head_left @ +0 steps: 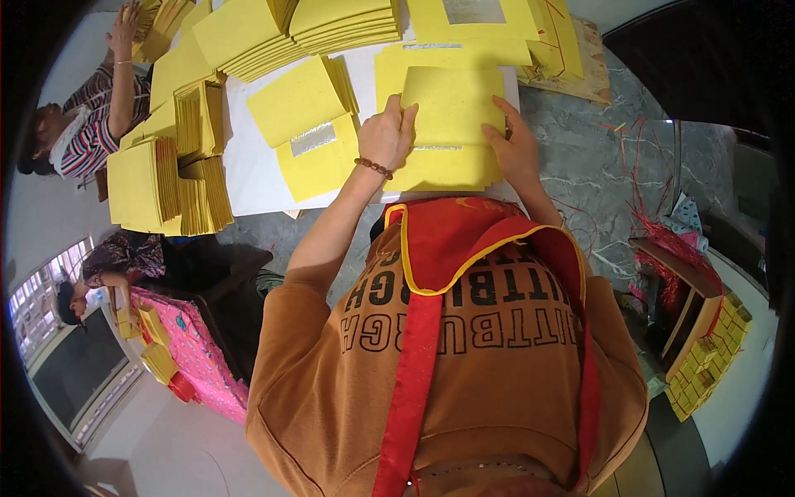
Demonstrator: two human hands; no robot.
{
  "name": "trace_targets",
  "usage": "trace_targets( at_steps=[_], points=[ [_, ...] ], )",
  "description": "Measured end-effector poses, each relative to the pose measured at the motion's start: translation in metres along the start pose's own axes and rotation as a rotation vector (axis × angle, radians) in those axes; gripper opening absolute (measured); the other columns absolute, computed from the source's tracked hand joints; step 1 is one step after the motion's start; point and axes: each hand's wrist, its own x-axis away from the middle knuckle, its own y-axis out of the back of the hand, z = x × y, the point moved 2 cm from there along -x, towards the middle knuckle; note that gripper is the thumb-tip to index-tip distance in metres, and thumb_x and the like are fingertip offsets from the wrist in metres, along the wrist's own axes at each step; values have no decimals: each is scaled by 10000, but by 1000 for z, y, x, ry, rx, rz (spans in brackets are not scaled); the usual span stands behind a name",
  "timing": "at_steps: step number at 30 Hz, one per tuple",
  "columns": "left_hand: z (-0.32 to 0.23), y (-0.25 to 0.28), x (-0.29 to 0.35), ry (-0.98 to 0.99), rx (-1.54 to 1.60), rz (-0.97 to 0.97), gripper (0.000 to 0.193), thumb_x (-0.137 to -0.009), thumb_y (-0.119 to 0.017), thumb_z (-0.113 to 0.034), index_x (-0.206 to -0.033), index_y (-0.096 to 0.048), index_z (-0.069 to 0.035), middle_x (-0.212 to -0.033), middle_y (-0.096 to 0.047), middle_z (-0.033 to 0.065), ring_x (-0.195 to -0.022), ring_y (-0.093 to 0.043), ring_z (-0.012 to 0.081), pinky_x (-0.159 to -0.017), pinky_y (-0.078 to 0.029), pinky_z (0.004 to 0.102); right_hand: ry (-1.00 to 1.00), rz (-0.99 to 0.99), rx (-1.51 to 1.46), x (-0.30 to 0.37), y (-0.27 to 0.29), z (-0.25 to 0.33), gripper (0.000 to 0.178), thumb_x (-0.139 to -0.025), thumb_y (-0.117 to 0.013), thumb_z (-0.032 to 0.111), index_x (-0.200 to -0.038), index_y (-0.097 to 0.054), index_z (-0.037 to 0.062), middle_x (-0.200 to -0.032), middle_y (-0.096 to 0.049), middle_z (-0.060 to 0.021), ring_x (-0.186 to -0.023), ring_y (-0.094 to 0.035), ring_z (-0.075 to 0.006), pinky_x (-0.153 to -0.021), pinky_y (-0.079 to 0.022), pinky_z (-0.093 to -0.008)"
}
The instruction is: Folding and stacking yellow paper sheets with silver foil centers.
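Note:
Both my hands are at the sides of a yellow paper stack [452,108] on the white table in front of me. My left hand [386,139], with a brown bead bracelet at the wrist, grips its left edge, thumb on top. My right hand [514,142] holds its right edge with curled fingers. Beneath lie more yellow sheets [451,170], and a thin silver strip shows at the stack's near edge. To the left of my left hand, a folded yellow stack [296,101] rests against yellow sheets with a silver patch [313,139].
Folded yellow paper bundles [137,186] crowd the white table [248,186] at left, with more piles [344,25] along the far side. A co-worker [91,124] reaches in at far left; another person [112,269] sits by a pink cloth [195,335]. Red strings [642,186] hang at right.

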Motion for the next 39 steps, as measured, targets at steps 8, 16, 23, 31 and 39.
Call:
trace_targets(
  at_steps=[8,16,23,31,39],
  points=[
    [0,5,-5,131,40,23,323,-843,-549,-289,-965,-494,5,-683,-602,179,-645,-595,355,-551,-451,434,-67,-43,34,-5,0,-5,466,-762,-615,153,-1209,-506,82,-931,-629,-166,-801,-611,-201,-719,-462,-302],
    [-39,11,3,-511,-184,-217,457,-788,-614,-250,-1184,-478,-70,-1232,-459,144,-1159,-400,292,-910,-320,450,-83,-39,91,-3,-1,2,470,-752,-619,166,-1201,-516,70,-933,-628,-177,-797,-617,-225,-724,-466,-308],
    [-32,-24,26,-636,-313,104,618,-838,-462,-483,-1297,-386,-78,-1372,-343,107,-1274,-292,276,-1035,-217,449,36,-79,198,0,-1,9,480,-758,-618,184,-1210,-500,73,-1100,-547,-156,-953,-559,-231,-787,-438,-334],
    [-27,-31,22,-627,-397,255,658,-861,-410,-470,-1359,-272,-62,-1427,-228,121,-1336,-155,264,-1073,-107,447,532,55,752,22,-19,27,564,-791,-589,297,-1281,-405,85,-1334,-368,-101,-1245,-332,-234,-981,-192,-546],
    [-17,-25,12,-394,164,339,733,-777,-478,-218,-1379,-132,19,-1419,-175,222,-1345,-91,317,-1086,-50,412,582,273,913,31,-21,15,545,-841,-492,400,-1303,-395,127,-1388,-309,-83,-1299,-255,-252,-986,-102,-630]
  ],
)
